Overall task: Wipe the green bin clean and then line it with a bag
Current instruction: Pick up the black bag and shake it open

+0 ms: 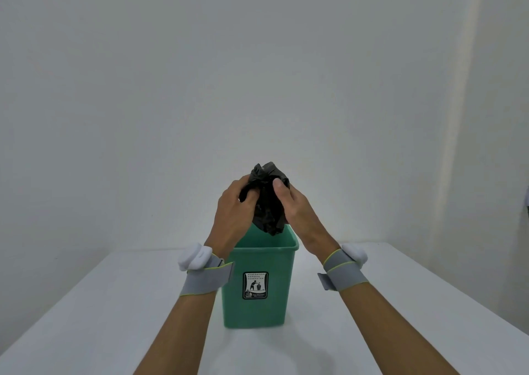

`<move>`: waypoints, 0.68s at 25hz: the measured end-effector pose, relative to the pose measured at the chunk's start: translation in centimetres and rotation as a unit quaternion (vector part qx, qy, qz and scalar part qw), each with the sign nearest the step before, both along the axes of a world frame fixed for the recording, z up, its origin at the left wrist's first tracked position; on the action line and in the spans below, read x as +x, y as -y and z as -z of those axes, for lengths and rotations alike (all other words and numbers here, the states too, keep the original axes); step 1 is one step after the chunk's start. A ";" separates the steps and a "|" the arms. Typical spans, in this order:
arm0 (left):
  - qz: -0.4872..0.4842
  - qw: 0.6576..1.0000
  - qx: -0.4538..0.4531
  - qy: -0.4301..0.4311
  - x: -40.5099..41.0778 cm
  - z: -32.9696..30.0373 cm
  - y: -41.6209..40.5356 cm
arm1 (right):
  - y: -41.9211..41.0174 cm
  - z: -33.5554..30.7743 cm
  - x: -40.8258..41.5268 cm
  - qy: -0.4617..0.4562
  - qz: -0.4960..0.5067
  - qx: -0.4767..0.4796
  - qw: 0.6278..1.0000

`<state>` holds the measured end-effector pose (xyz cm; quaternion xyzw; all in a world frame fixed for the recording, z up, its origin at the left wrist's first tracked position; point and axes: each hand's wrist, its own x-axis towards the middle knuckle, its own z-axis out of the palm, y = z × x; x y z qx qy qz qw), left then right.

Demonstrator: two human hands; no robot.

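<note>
A green bin (257,308) stands upright on the white table (100,317), with a black-and-white sticker on its front. Above its open top I hold a crumpled black bag (267,202) with both hands. My left hand (233,211) grips the bag's left side. My right hand (292,205) grips its right side, thumb pressed on the plastic. The bag's lower end hangs just at the bin's rim. Grey straps with white pieces wrap both wrists.
The table runs to a plain white wall behind. Its right edge (472,297) slants away toward the back corner. A small dark object (526,200) shows at the far right frame edge.
</note>
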<state>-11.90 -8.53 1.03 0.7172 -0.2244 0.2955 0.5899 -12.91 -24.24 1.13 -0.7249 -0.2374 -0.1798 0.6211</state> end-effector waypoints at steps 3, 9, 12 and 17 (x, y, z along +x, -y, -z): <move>0.012 1.000 -0.002 0.001 -0.2 0.3 -0.2 | -0.5 -0.2 0.2 0.012 0.104 -0.009 0.994; 0.045 0.992 -0.115 -0.007 -0.5 0.3 -2.3 | 1.4 -0.3 1.5 -0.094 0.168 0.201 0.961; 0.062 0.982 -0.179 -0.020 -0.1 0.9 -3.5 | 3.0 -0.2 1.8 -0.124 0.135 0.312 0.932; 0.081 0.967 -0.230 -0.074 0.4 2.1 -3.0 | 2.9 0.3 2.1 -0.137 0.146 0.350 0.915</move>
